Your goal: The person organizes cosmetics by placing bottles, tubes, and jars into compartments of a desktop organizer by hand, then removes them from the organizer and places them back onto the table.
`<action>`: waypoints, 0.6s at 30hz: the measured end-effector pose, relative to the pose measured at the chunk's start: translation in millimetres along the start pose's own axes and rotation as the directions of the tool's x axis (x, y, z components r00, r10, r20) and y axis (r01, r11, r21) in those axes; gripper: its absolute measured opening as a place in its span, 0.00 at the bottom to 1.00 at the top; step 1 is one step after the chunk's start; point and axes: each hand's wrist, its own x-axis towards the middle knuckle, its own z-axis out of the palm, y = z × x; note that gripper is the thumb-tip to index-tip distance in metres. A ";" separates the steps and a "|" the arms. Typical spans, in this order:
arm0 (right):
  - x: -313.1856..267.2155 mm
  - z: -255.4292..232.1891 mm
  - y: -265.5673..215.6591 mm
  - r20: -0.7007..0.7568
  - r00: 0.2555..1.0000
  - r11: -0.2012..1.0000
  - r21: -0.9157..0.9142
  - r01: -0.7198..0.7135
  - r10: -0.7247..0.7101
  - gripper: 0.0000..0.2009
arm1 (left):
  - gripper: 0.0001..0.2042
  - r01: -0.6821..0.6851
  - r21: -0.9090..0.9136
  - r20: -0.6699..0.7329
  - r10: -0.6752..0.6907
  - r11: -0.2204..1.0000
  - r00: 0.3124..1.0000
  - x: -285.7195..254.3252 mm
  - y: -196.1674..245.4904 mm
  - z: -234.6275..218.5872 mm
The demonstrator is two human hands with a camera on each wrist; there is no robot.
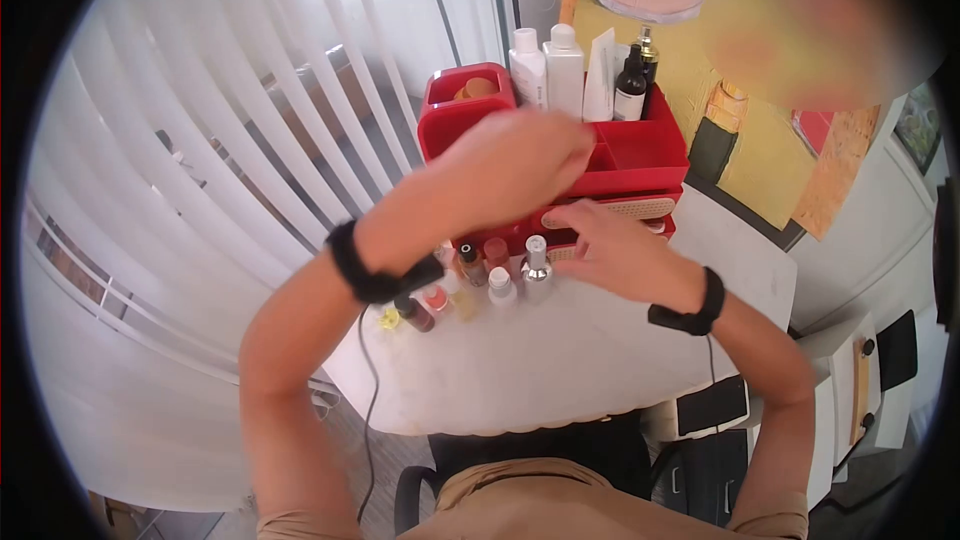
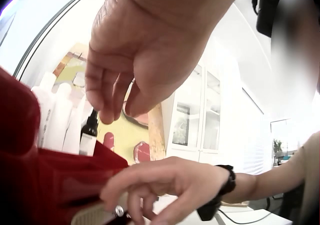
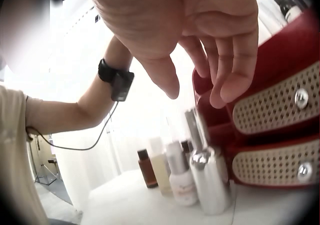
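- Both forearms are seen closest to the head camera, each strapped with a black wrist unit, crossing toward the red organizer (image 1: 640,155) at the back of the white table (image 1: 560,360).
- Over the organizer's upper compartment, the left hand (image 1: 520,165) is held with fingers loosely bent downward; nothing is pinched between them in the left wrist view.
- Against the front of the perforated drawers (image 3: 280,104), the right hand (image 1: 610,240) is kept, fingers relaxed and gripping nothing, fingertips (image 3: 227,89) near the top drawer, its knob (image 3: 301,98) untouched.
- Small bottles (image 1: 500,275) are lined up just in front of the organizer, a silver-capped 1 (image 3: 205,175) nearest the drawers.
- Taller white bottles (image 1: 548,70) are stood along the organizer's rear, presumably to keep the front reachable.
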 end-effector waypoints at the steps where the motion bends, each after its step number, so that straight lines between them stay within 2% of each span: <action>1: 0.3 16.2 4.4 -0.024 0.999 0.999 -0.036 0.026 -0.027 0.21 | 0.10 0.047 -0.018 0.125 -0.044 0.999 0.991 -21.9 -1.6 6.8; 3: 7.7 39.3 16.8 0.001 1.000 0.999 0.021 0.030 -0.030 0.21 | 0.09 0.102 -0.057 0.253 -0.085 0.993 0.964 -61.5 3.8 12.6; 4: 9.6 47.1 20.0 0.026 0.999 0.997 0.080 0.024 -0.026 0.21 | 0.09 0.104 -0.057 0.251 -0.086 0.993 0.964 -71.1 6.2 18.5; 5: 10.9 52.3 21.2 0.029 0.999 0.997 0.077 0.024 -0.026 0.21 | 0.09 0.184 -0.014 0.316 -0.170 0.983 0.933 -79.3 6.6 25.6; 6: 12.0 56.0 21.7 0.083 0.995 0.992 0.112 -0.061 0.052 0.20 | 0.09 0.260 0.032 0.374 -0.253 0.965 0.892 -86.5 5.8 33.3; 7: 13.2 56.5 20.7 0.139 0.982 0.980 0.138 -0.146 0.127 0.19 | 0.09 0.262 0.027 0.366 -0.253 0.965 0.895 -92.1 3.0 42.4; 8: 13.4 53.8 17.2 0.142 0.982 0.981 0.127 -0.146 0.128 0.19 | 0.09 0.225 0.028 0.360 -0.219 0.974 0.907 -96.5 -0.9 52.4; 10: 10.2 40.9 7.1 0.080 0.989 0.986 0.102 -0.130 0.122 0.16 | 0.09 0.176 0.022 0.346 -0.173 0.984 0.922 -101.1 -5.2 67.6; 11: 9.9 28.6 2.8 0.075 0.989 0.987 0.086 -0.135 0.129 0.16 | 0.09 0.157 0.073 0.384 -0.173 0.985 0.907 -101.5 -6.9 73.0; 13: 13.1 -7.9 -9.2 -0.077 0.973 0.925 0.333 -0.181 0.218 0.15 | 0.09 0.126 0.116 0.413 -0.163 0.985 0.896 -97.9 -13.2 81.6; 15: 22.0 -52.4 -31.7 -0.186 0.905 0.833 0.493 -0.251 0.383 0.16 | 0.09 0.062 0.081 0.399 -0.090 0.995 0.913 -98.3 -20.2 85.7; 17: 32.7 -91.1 -37.8 -0.336 0.887 0.925 0.318 -0.209 0.316 0.17 | 0.08 0.018 0.073 0.388 -0.045 0.997 0.921 -95.9 -25.6 83.3; 18: 41.1 -102.8 -30.9 -0.346 0.884 0.926 0.318 -0.206 0.315 0.17 | 0.08 -0.015 0.062 0.376 -0.009 0.998 0.927 -93.3 -27.1 81.0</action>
